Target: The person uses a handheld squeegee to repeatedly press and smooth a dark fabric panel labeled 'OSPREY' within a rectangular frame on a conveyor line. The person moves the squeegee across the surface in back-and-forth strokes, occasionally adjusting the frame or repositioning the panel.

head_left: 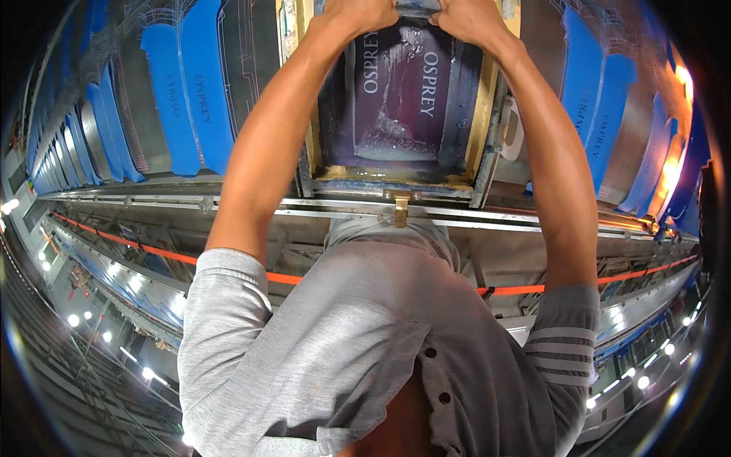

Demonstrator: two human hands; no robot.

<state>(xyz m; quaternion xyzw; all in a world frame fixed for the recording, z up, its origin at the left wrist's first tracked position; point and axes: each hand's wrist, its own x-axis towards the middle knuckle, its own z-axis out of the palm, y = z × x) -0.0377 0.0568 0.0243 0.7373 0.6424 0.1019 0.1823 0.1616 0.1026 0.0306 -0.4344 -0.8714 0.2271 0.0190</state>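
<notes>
At the top of the head view, my left hand (361,12) and my right hand (466,18) are closed on the two ends of a grey squeegee (416,9). Its upper part is cut off by the picture's edge. The squeegee lies across a printing screen with a worn yellowish frame (483,103). Inside that frame, the dark purple mesh (396,114) has a wet, glossy film with bubbles and streaks. Pale lettering shows through in two columns. Both my arms reach forward, one along each side of the frame.
Blue fabric pieces (204,91) with lettering lie flat on the long table to the left, more blue pieces (585,84) to the right. A metal rail (487,219) with a brass clip (400,212) runs along the near edge. An orange glow (670,183) shines far right.
</notes>
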